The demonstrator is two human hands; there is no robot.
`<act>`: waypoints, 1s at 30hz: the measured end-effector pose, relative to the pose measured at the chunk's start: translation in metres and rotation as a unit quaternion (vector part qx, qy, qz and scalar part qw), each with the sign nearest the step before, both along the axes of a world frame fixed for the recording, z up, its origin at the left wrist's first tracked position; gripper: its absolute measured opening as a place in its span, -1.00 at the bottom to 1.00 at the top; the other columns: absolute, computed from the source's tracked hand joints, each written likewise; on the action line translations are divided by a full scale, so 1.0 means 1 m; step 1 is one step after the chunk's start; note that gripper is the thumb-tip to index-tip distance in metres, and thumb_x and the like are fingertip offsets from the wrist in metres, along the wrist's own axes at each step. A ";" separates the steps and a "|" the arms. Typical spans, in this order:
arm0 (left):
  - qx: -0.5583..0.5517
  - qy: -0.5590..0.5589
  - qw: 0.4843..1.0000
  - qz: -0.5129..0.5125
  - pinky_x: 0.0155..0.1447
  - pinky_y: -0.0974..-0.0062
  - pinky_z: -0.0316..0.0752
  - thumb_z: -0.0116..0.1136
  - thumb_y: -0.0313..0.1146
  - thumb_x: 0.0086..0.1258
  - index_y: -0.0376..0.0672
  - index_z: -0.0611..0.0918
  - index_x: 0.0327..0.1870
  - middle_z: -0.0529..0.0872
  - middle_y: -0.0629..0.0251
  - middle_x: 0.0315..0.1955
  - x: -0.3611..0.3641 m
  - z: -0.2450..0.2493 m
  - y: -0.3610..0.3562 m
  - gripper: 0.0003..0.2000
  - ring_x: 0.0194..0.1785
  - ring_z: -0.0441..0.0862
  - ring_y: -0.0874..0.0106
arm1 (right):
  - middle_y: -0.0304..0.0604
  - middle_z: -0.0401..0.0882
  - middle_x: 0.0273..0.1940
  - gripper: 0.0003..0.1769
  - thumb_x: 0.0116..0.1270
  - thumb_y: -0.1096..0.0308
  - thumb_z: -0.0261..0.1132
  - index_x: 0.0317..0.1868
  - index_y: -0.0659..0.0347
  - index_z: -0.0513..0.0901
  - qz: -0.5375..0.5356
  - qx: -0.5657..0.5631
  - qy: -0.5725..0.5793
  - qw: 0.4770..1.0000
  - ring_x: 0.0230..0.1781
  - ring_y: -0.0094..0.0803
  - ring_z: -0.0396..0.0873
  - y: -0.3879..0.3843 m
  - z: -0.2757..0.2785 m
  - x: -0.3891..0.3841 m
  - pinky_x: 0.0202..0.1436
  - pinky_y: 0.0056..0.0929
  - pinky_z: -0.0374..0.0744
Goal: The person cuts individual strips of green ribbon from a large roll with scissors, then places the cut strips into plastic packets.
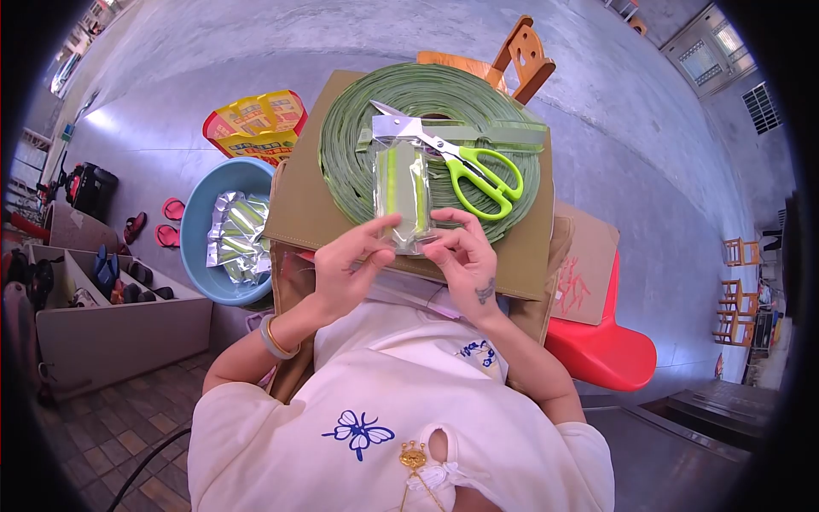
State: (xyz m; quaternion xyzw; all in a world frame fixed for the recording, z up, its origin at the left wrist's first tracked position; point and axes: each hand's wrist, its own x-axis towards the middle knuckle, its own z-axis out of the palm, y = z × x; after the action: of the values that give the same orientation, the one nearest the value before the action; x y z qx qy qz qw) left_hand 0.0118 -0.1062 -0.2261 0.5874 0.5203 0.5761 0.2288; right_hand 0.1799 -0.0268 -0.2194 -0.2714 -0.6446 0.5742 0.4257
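Observation:
A clear plastic packet (401,183) with a silver-white top and green strips inside lies over a large coil of flat green strip (345,162). At its lower left corner is my left hand (354,260), index finger against the plastic and thumb close by, fingers curled in. My right hand (465,260) pinches the lower right corner between thumb and fingers. Scissors with lime-green handles (486,183) rest on the coil just beyond my right hand, blades partly behind the packet's top. The coil sits on a brown-covered surface (299,209).
To the left, a blue basin (194,243) holds several similar packets (239,235). Behind it stands a red and yellow bag (256,124). A red plastic chair (606,350) with cardboard (584,264) is at the right. A wooden chair (520,60) is beyond the coil, a shoe rack (128,328) far left.

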 end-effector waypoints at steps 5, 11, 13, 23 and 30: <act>-0.109 -0.191 0.973 0.067 -0.05 0.62 0.48 0.21 -0.50 0.23 -0.34 0.60 -0.39 0.44 0.04 0.08 0.010 0.000 -0.007 -0.92 -0.14 0.57 0.53 | -0.04 0.52 -0.26 -0.89 0.19 0.52 0.29 -0.38 0.39 0.52 0.028 -0.232 0.069 0.970 -0.27 -0.47 0.59 -0.005 -0.002 -0.006 -0.23 -0.52 0.65; -0.251 -0.422 0.871 0.013 -0.12 0.57 0.61 0.17 -0.51 0.26 -0.35 0.54 -0.37 0.63 0.06 -0.29 0.008 0.006 -0.011 -0.91 -0.24 0.67 0.40 | -0.05 0.56 -0.42 -0.84 0.20 0.52 0.28 -0.42 0.37 0.45 0.017 -0.273 0.012 0.962 -0.46 -0.39 0.63 -0.006 0.003 -0.005 -0.36 -0.49 0.69; -0.273 -0.458 0.846 0.011 -0.14 0.57 0.64 0.15 -0.51 0.27 -0.35 0.52 -0.37 0.65 0.08 -0.35 0.008 0.007 -0.010 -0.91 -0.26 0.68 0.36 | -0.05 0.56 -0.43 -0.84 0.20 0.52 0.28 -0.42 0.36 0.44 0.006 -0.273 0.021 0.962 -0.47 -0.41 0.63 -0.009 0.001 -0.005 -0.38 -0.50 0.69; -0.285 -0.497 0.820 0.021 -0.15 0.57 0.65 0.12 -0.53 0.28 -0.35 0.52 -0.40 0.64 0.06 -0.37 0.010 0.002 -0.009 -0.91 -0.27 0.69 0.33 | -0.05 0.56 -0.38 -0.77 0.28 0.50 0.18 -0.09 0.45 0.46 -0.010 -0.284 0.027 0.959 -0.50 -0.43 0.62 -0.013 -0.002 -0.007 -0.37 -0.51 0.69; -0.253 -0.397 0.882 0.027 -0.17 0.56 0.66 0.12 -0.53 0.28 -0.33 0.50 -0.42 0.64 0.10 -0.42 0.014 0.002 -0.010 -0.91 -0.31 0.69 0.35 | -0.18 0.55 -0.40 -0.80 0.28 0.51 0.18 -0.12 0.42 0.42 -0.031 -0.304 0.035 0.952 -0.41 -0.56 0.58 -0.004 0.010 -0.009 -0.29 -0.64 0.61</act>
State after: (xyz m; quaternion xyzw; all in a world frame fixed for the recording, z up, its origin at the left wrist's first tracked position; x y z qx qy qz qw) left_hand 0.0257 -0.1157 -0.2239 0.2178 0.5298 0.6159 0.5409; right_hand 0.1705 -0.0306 -0.2089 -0.3874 -0.4154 0.7386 0.3631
